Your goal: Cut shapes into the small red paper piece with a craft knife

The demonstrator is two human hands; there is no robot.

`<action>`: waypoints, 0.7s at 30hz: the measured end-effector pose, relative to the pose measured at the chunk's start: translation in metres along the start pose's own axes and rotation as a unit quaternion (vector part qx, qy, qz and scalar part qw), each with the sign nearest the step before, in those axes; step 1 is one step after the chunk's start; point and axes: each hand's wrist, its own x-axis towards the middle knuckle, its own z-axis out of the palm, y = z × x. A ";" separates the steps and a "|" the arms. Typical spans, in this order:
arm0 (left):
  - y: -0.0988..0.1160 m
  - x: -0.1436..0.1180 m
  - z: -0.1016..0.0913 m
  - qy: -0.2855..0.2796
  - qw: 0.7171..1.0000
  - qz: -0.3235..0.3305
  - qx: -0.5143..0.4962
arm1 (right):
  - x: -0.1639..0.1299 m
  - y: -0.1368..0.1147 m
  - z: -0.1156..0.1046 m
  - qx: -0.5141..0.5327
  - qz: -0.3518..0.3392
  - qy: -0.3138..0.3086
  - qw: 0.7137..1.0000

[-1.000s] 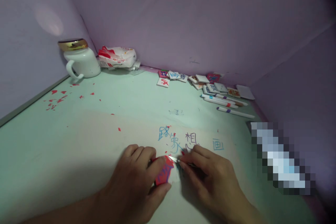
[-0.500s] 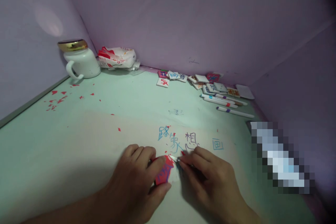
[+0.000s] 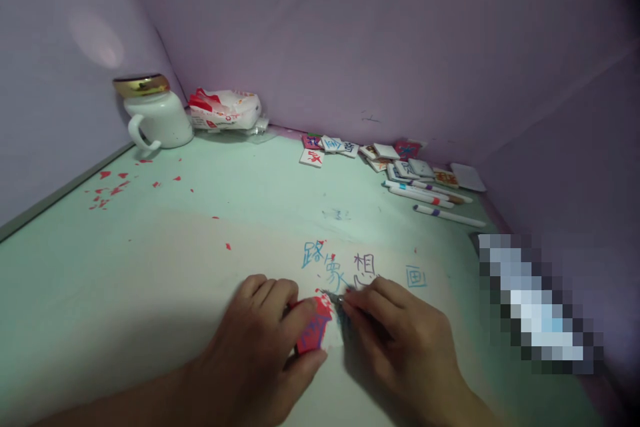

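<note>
My left hand (image 3: 263, 323) presses a small red carving block (image 3: 311, 335) with purple marks down on the paper, thumb at its near edge and fingers over its far left side. White patches show along the block's upper right corner, where the red surface is cut away. My right hand (image 3: 407, 327) pinches a thin carving knife (image 3: 332, 297), its blade pointing left at that corner. Most of the knife's handle is hidden by my fingers. Small red shavings lie beside the blade. Blue and purple handwritten characters (image 3: 364, 268) are on the paper (image 3: 190, 260) just beyond my hands.
A white mug (image 3: 163, 121) with a gold lid and a tissue pack (image 3: 225, 110) stand at the back left. Several carved blocks (image 3: 420, 168) and marker pens (image 3: 423, 196) lie at the back right. A blurred-out device (image 3: 533, 307) is at right. Red scraps (image 3: 113, 188) dot the left side.
The knife blade has tilted and looks darker, and more white shows at the block's upper corner. A red shaving near my right fingertips has shifted. My left hand keeps its hold.
</note>
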 end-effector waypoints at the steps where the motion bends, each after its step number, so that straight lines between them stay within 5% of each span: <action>1: 0.000 0.000 0.000 0.001 1.000 0.000 0.001 | 0.000 0.000 0.000 0.007 0.003 0.002 1.000; 7: -0.001 -0.001 0.001 0.007 1.000 0.002 -0.009 | -0.003 -0.001 0.000 0.041 0.017 0.015 0.999; 15: 0.001 -0.001 0.000 0.009 1.000 0.003 -0.011 | 0.007 -0.010 -0.006 -0.053 -0.002 -0.026 0.998; 21: 0.001 0.001 -0.002 0.002 1.000 0.001 0.000 | 0.006 -0.008 -0.010 0.007 0.032 -0.052 0.998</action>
